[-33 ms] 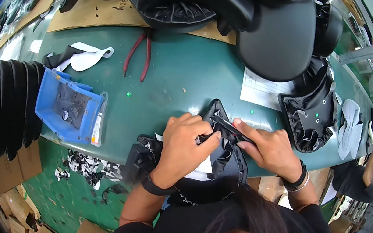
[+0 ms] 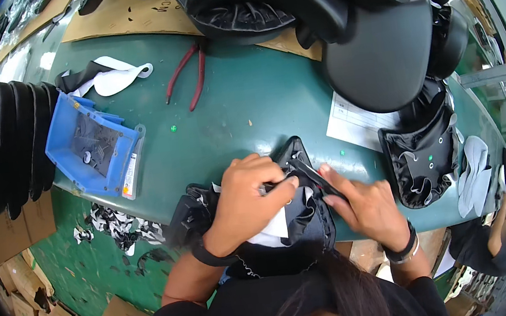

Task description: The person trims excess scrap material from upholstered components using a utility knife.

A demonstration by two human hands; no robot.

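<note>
A padded black piece (image 2: 315, 230) with a gathered, leather-like cover lies at the near edge of the green table, in front of my body. My left hand (image 2: 250, 193) is closed, pinching the loose edge of the black cover (image 2: 299, 216) between thumb and fingers. In my right hand (image 2: 364, 204) is a slim black hand tool (image 2: 311, 176) with a bit of red on it. Its tip points up and left, against the cover beside my left fingertips. Its exact kind is unclear. White material (image 2: 270, 232) shows beneath my left hand.
Red-handled pliers (image 2: 196, 79) lie beyond my hands. At left stand a blue bin (image 2: 54, 142) of small dark pieces and a row of black pads (image 2: 11, 139). Large black seat-like parts (image 2: 379, 45) fill the far right; another gathered piece (image 2: 422, 155) lies right. A person (image 2: 484, 242) is at far right.
</note>
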